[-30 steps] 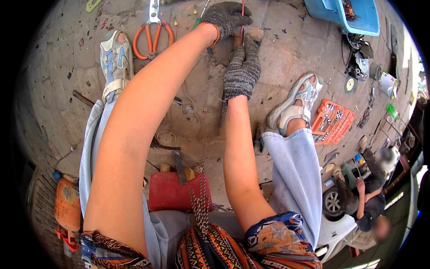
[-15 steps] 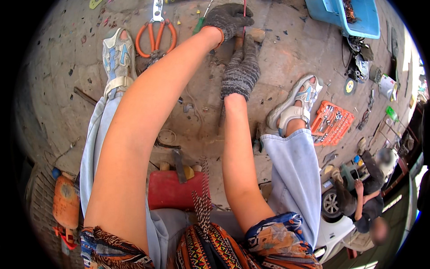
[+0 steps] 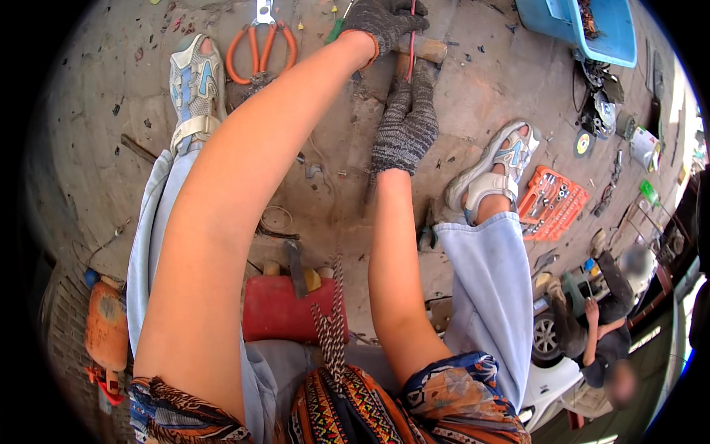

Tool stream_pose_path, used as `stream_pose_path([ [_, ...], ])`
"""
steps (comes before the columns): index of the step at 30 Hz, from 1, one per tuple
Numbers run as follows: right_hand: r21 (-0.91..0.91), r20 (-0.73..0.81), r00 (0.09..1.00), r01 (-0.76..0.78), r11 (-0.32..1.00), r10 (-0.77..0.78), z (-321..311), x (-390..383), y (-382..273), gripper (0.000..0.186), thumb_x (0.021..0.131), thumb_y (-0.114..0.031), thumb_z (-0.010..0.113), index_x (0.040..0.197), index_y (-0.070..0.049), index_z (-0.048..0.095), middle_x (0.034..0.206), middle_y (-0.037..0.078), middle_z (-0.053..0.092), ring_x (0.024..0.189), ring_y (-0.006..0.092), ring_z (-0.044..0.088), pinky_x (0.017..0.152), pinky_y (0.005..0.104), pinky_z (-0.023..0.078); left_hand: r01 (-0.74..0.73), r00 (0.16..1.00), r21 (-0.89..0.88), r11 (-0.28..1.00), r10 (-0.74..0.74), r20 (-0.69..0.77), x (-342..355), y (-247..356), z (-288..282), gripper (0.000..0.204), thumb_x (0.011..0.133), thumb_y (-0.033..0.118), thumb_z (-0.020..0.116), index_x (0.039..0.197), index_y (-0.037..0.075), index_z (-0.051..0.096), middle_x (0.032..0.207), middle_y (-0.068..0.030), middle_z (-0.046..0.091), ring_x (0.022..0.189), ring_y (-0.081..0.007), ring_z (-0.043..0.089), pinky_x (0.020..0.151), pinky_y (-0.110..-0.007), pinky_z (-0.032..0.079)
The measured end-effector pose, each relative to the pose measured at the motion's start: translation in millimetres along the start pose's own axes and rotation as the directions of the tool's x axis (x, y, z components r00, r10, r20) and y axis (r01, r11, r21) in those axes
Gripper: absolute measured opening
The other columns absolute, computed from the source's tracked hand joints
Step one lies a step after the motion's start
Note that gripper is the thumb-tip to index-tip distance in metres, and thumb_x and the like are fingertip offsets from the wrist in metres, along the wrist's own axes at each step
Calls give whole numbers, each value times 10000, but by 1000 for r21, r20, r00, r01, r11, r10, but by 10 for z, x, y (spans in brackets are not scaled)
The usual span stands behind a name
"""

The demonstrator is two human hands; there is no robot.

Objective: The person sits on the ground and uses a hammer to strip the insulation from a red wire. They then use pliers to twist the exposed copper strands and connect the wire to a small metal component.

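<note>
My left hand (image 3: 379,24), in a dark knit glove, is closed around a thin red rod or wire (image 3: 411,52) at the top of the view. My right hand (image 3: 403,126), gloved in speckled grey, lies just below along the red piece, fingers pressed together over or beside a wooden block (image 3: 429,50); what they grip is partly hidden. A dark bar (image 3: 370,194) shows beneath my right wrist. Orange-handled cutters (image 3: 253,53) lie left of my left hand, and a green-handled screwdriver (image 3: 334,29) is partly visible beside it.
Blue bin (image 3: 603,37) at top right, orange socket case (image 3: 553,203) beside my right foot. Red cushion-like object (image 3: 274,311) between my legs, rusty cylinder (image 3: 105,325) at lower left, loose parts around. A co-worker (image 3: 599,340) sits by a white car (image 3: 555,381) at lower right.
Both hands appear slightly farther right in the picture, still around the red piece and wooden block. The cutters and bin have shifted a little in view as the camera moved.
</note>
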State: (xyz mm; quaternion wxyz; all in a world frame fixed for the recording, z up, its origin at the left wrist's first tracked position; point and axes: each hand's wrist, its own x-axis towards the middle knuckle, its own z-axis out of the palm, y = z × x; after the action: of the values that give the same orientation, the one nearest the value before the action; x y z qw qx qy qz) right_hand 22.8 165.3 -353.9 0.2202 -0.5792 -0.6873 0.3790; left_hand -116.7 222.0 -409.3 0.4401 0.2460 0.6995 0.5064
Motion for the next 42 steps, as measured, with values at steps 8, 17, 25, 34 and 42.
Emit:
stream_pose_path([
  [8, 35, -19, 1000, -12, 999, 12, 86, 153, 3, 328, 946, -143, 510, 1266, -94, 563, 960, 225, 659, 749, 259, 652, 697, 376, 522, 19, 1000, 52, 998, -17, -26, -47, 112, -6, 260, 753, 172, 744, 981, 54, 700, 885, -84, 701, 804, -155, 636, 749, -294, 506],
  [17, -55, -70, 992, 98, 994, -102, 170, 161, 133, 339, 948, -153, 509, 1280, -101, 553, 1007, 231, 649, 798, 273, 661, 727, 386, 518, 46, 999, -95, 994, -47, -4, -3, 1, 32, 241, 761, 150, 737, 978, 52, 698, 868, -83, 698, 792, -154, 636, 731, -286, 506],
  [25, 27, 10, 998, -63, 998, 63, 108, 143, 3, 338, 951, -149, 504, 1281, -97, 549, 1059, 227, 643, 862, 315, 649, 795, 397, 501, 18, 1000, 40, 999, -17, -26, -7, 46, 14, 249, 756, 170, 737, 975, 57, 699, 884, -97, 701, 803, -170, 648, 754, -301, 510],
  [34, -122, 9, 997, -75, 990, 77, 123, 184, -50, 343, 927, -116, 499, 1265, -96, 554, 1030, 252, 635, 934, 374, 624, 816, 420, 487, 29, 999, 63, 998, -28, -17, -23, 63, -5, 259, 757, 193, 728, 977, 58, 698, 887, -111, 701, 808, -189, 652, 756, -312, 509],
  [42, -144, 0, 1000, -28, 989, 28, 141, 153, -62, 377, 919, -89, 492, 1292, -115, 534, 1031, 254, 630, 895, 367, 625, 780, 423, 489, 8, 999, 64, 998, -6, -43, -40, 59, 5, 251, 760, 187, 718, 975, 57, 698, 881, -111, 700, 806, -189, 653, 756, -307, 506],
])
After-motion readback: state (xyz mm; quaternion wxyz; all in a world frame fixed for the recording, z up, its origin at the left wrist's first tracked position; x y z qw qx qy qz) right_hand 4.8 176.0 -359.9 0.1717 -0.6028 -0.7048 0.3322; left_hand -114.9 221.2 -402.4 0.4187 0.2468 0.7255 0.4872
